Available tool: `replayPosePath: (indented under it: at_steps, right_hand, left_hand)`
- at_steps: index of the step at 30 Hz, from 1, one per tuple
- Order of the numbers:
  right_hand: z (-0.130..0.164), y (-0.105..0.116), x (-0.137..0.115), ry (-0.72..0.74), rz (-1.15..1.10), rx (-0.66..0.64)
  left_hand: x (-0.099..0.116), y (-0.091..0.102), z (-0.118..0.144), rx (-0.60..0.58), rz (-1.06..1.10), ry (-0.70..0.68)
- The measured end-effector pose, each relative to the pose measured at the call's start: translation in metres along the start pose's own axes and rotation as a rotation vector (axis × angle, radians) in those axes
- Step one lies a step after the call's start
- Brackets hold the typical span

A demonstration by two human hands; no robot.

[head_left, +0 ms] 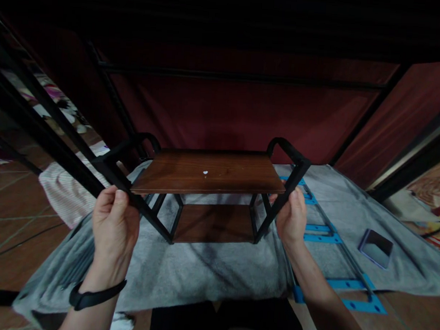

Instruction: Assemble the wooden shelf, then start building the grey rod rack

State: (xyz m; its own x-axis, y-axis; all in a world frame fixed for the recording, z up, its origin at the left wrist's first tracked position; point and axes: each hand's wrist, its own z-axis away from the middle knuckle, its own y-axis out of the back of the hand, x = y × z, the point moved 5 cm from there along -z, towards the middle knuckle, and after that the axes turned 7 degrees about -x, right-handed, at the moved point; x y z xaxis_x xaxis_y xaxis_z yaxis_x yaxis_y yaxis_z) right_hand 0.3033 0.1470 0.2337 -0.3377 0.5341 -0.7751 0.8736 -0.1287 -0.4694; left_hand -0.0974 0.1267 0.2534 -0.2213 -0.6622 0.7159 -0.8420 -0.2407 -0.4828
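A person grips a small two-tier rack (209,193) by its black metal end frames, one hand to each side, over a grey blanket (208,271) spread on the tiled floor (10,214). The left hand (113,226) is closed around the left frame's slanting leg, thumb on top and fingers (107,199) wrapped over the tube; a black band (93,295) circles that wrist. The right hand (292,217) is closed on the right frame's leg just below the looped handle (286,148).

The rack lies straight ahead, between the two hands, its long axis running left to right across the view, so both hands are equally near, each at one short end. Its feet appear to touch the blanket, though the pictures cannot settle whether it is resting or slightly lifted.

The rack has a dark brown wooden top shelf (212,172) with a small white speck near the middle, a lower wooden shelf (213,223) under it, and rounded black tubing at each end.

Blue slotted rails (321,232) lie on the blanket just right of the right hand; a phone (376,247) lies farther right. A larger black frame (43,113) and a dark red curtain (244,117) stand behind.
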Motion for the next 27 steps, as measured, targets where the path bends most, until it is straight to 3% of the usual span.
replayPosePath:
  at_steps: [6,15,27]
  right_hand:
    - [0.001,0.004,-0.007,0.033,0.015,0.031]
    - [-0.005,0.003,-0.010,0.085,-0.061,0.042]
    - [0.005,0.005,-0.031,0.159,-0.058,0.059]
  left_hand:
    - [-0.001,0.004,0.006,0.000,-0.018,0.002]
    - [0.003,-0.016,0.001,0.023,0.048,-0.080]
    - [0.028,-0.021,0.020,-0.029,-0.103,-0.093]
